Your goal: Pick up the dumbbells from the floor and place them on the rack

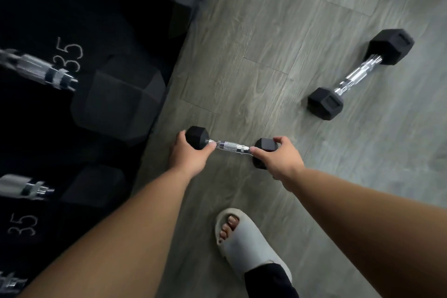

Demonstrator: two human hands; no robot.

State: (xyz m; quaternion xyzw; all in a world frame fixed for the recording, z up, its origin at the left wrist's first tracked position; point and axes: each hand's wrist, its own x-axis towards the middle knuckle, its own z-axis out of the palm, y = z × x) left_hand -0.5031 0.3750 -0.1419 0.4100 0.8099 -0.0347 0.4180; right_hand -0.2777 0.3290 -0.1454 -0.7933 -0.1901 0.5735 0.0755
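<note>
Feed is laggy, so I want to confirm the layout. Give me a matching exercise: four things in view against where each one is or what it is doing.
Things:
1. small dumbbell
2. second dumbbell
3. 35-marked dumbbells
4. sandalled foot

States:
A. stored along the left side
B. lying alone on the floor, upper right
C. standing on the floor, bottom centre
D. gripped at both heads by left hand and right hand

Pairs: 1-D, 2-B, 3-A, 4-C

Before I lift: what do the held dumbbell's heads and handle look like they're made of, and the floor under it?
Small dumbbell: heads are matte black with no glare, probably rubber-coated; the handle is bright, mirror-shiny with a crosshatched middle, likely chromed steel. Left hand and right hand each grip a head. Floor: grey planks with printed-looking grain and seams, wood-look vinyl or laminate.
</note>
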